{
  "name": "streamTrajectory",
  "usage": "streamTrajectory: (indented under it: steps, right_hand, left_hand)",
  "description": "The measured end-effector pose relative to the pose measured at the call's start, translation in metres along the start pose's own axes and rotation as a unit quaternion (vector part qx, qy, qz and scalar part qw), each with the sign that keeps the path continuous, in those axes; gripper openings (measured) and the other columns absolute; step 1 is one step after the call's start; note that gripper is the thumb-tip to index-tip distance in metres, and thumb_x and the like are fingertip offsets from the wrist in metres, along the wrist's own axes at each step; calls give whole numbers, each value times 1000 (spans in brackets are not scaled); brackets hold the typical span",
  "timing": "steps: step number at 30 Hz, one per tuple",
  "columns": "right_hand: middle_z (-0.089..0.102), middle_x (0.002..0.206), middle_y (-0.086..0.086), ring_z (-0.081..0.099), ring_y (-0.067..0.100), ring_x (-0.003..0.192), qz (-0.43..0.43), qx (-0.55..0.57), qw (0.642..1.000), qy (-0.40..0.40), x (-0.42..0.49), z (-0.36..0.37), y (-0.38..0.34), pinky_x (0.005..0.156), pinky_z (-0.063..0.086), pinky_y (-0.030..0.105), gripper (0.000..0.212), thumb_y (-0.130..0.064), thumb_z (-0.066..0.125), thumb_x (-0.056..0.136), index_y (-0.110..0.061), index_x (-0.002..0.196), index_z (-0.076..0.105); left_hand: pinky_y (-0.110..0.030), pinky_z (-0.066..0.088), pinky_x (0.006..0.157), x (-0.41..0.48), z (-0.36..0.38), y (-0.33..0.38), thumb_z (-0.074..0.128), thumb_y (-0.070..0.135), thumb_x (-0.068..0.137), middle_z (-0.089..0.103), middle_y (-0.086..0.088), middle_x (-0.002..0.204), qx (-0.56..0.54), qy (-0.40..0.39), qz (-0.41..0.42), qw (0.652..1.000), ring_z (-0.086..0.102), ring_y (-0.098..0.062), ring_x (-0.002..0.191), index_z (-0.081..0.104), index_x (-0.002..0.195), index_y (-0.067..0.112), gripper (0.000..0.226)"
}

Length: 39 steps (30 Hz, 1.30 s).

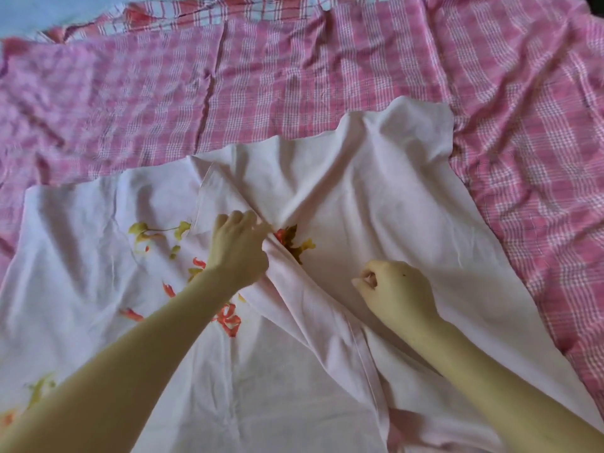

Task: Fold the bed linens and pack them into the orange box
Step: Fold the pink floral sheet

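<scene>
sheet: pale pink, orange and yellow flower print, rumpled, plain flap folded over the print, spread on plaid bedcover.
left hand: pinches raised ridge of sheet, mid-cloth, beside a red flower.
right hand: fingers curled, resting on sheet right of ridge; any cloth held, cannot tell.

Cut off and covered
The pink sheet runs off the bottom and left edges — its flower print lies partly under a folded flap and the left hand; whether the curled right hand pinches cloth is unclear, and the plaid cover blurs far left.
</scene>
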State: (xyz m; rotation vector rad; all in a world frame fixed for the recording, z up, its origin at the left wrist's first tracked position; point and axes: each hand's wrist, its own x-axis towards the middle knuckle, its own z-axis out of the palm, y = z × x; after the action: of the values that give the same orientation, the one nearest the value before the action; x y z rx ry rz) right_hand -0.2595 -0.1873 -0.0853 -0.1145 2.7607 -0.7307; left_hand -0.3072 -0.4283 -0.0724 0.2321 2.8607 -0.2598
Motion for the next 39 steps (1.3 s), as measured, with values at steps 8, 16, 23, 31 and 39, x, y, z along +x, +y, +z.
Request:
streamTrajectory:
  steps: [8,16,23,31,39]
  right_hand:
    - [34,62,-8,43,17,64,61,-113,972,-198,-39,8,-6,49,27,25,56,-70,46,83,-21,61,29]
    - [40,57,-9,33,7,48,66,39,997,-1,-61,44,-20,44,15,15,20,-21,62,81,-19,69,47]
    - [41,63,-9,34,10,57,-282,-4,959,20,-109,23,-16,52,23,19,52,1,54,41,-27,84,65]
    - [39,55,-9,33,9,45,-202,-45,975,-79,-105,22,-12,44,21,18,71,7,76,20,-31,79,76]
    - [37,64,-15,32,1,54,-160,29,982,-97,-97,5,4,45,12,3,57,12,68,52,-32,87,74]
  left_hand:
    - [-29,41,64,28,-13,-37,62,31,81,55,-7,88,-154,-201,-204,946,53,-24,81,53,117,8,45]
    - [-31,44,85,8,-16,-42,74,53,70,55,-9,106,-426,-161,-315,833,54,-27,103,58,109,6,64]
    - [-24,34,56,-60,-26,-71,61,0,56,52,2,56,-439,-219,-122,863,42,-17,59,55,80,13,27]
    - [-21,38,67,-64,-15,-59,74,45,75,58,9,74,-312,-258,-89,910,53,-8,71,63,87,28,23]
    - [-25,31,53,-32,-3,-2,68,42,77,47,-1,63,-317,-277,-138,896,44,-17,62,52,61,11,38]
